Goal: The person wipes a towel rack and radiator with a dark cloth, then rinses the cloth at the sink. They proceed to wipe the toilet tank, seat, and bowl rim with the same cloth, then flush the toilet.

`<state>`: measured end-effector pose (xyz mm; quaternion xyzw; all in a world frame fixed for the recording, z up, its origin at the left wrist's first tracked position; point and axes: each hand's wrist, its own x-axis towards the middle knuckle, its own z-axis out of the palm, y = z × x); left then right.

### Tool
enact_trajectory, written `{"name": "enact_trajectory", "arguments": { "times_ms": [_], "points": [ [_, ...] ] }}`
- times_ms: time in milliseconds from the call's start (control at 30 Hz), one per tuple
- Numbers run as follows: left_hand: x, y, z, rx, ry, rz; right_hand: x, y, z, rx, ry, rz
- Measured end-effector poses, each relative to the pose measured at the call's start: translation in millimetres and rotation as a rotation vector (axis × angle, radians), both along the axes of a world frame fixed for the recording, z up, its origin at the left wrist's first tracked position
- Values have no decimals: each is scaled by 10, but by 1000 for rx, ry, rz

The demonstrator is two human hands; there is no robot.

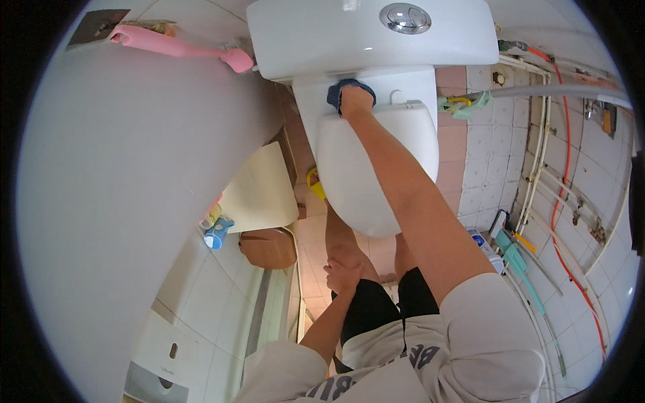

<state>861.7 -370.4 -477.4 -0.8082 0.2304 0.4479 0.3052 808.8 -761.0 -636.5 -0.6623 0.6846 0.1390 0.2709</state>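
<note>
My right hand (357,101) holds a dark blue cloth (334,95) bunched beneath it. It presses the cloth to the white ceramic ledge behind the toilet lid (352,176), close to the left hinge. The lid is down. A white hinge cap (398,96) shows to the right of the cloth. Behind the ledge stands the toilet tank (322,40), with a chrome dual flush button (405,18) on top. My left hand (344,274) rests on my left leg near the knee, its fingers curled loosely over it with no object in them.
A pink-handled brush (176,46) hangs at the upper left. Beside the toilet stand a cream bin (262,191) and a brown lidded bin (268,248). Along the right wall run pipes (539,136), an orange hose (566,136) and a grey hose (549,91). A teal-handled tool (516,259) leans there.
</note>
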Motion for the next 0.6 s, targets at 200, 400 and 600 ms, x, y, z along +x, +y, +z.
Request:
{"name": "enact_trajectory", "arguments": {
  "times_ms": [200,400,600],
  "points": [
    [-33,-66,2,-27,-3,-3,107,24,14,-109,75,103],
    [-12,-39,26,7,13,13,106,1,-29,-45,22,80],
    [1,-20,2,-6,5,7,195,-40,5,52,69,21]
  ]
}}
